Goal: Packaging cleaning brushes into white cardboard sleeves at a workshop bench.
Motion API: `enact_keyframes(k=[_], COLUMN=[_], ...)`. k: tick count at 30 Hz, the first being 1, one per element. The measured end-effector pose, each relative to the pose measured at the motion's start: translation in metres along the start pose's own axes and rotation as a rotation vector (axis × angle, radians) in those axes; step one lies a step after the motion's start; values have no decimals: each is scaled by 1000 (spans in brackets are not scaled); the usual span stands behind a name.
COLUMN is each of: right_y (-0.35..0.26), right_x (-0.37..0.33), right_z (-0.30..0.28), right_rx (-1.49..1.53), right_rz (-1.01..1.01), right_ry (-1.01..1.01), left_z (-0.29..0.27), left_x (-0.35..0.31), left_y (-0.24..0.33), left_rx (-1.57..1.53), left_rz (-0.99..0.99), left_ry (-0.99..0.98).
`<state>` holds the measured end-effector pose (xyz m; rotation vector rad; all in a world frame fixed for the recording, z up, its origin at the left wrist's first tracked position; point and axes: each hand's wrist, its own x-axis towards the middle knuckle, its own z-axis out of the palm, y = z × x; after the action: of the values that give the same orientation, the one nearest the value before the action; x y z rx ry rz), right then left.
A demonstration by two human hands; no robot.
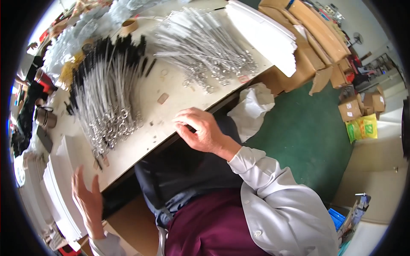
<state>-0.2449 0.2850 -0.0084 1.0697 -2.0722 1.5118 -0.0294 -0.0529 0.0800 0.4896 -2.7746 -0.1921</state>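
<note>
My left hand (87, 198) is raised by the near left edge of the table, its fingers apart and nothing in it. At the table's front edge, my right hand (200, 130) is curled, thumb and fingertips close together in a pinch; anything between them is too small to make out. Between the hands and farther in lies a pile of thin, clear-grey strips (109, 89) with shiny metal-looking ends, black strips (136, 49) beneath them. A second pile of similar clear strips (198, 38) is at the far right of the table. Neither hand touches the piles.
Stacked white sheets (64, 187) stand at the left, near a mug (45, 116). A white tray-like piece (265, 32) sits at the table's right end beside cardboard boxes (303, 47). A white plastic bag (252, 109) hangs beneath the edge. A tape roll (129, 26) lies at the back.
</note>
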Motion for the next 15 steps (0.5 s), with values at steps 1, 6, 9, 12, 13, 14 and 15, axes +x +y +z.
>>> enact_keyframes(k=[1, 6, 9, 12, 13, 14, 15], right_y=[3, 77, 116, 142, 152, 160, 168], right_x=[7, 24, 27, 26, 26, 26, 25], right_z=[-20, -141, -217, -265, -275, -283, -291], right_rx=[-91, -767, -1217, -1386, -1389, -1433, -1475], right_rz=[-51, 79, 300, 373, 373, 396, 419], right_ry=[35, 163, 38, -60, -59, -106, -153], left_z=[1, 80, 122, 140, 139, 136, 135], left_x=[-6, -4, 6, 6, 6, 7, 7], left_y=[19, 18, 13, 12, 15, 18, 20], left_rx=[-57, -294, -290, -169, -172, -162, -153], left_rz=[1, -37, -63, 42, 43, 36, 29], left_ry=[-34, 107, 269, 495, 496, 519, 543])
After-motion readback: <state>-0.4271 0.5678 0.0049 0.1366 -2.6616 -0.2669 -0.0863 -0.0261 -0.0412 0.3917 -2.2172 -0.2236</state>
